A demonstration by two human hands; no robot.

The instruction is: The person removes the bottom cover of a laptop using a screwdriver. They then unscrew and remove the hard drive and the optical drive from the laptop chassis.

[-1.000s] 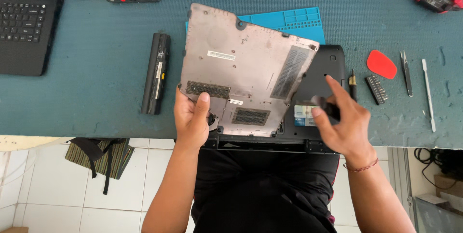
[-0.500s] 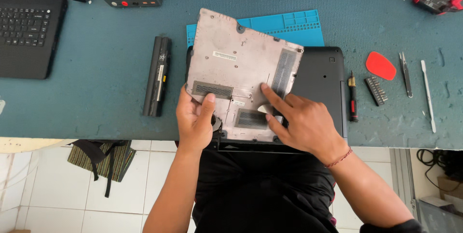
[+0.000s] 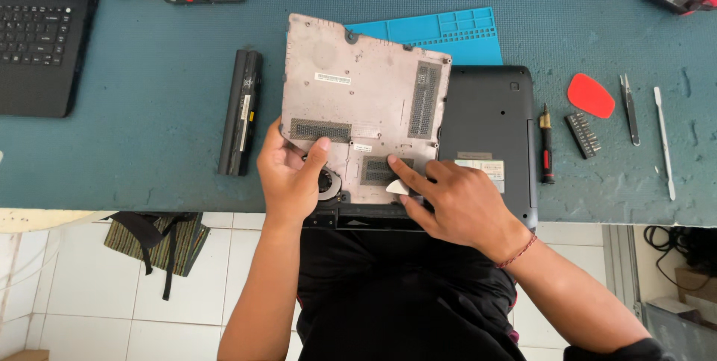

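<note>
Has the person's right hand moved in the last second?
Yes. The right hand has slid left, off the dark laptop base and onto the grey bottom cover, next to the white pick.

Both bare forearms reached up from the body, elbows apart, wrists angled toward each other. The left hand (image 3: pixel 293 174) curled in a grip, thumb pressed forward on top and fingers tucked beneath. The right hand (image 3: pixel 457 203) lay palm down beside that grip, index finger extended, a red cord around its wrist.
</note>
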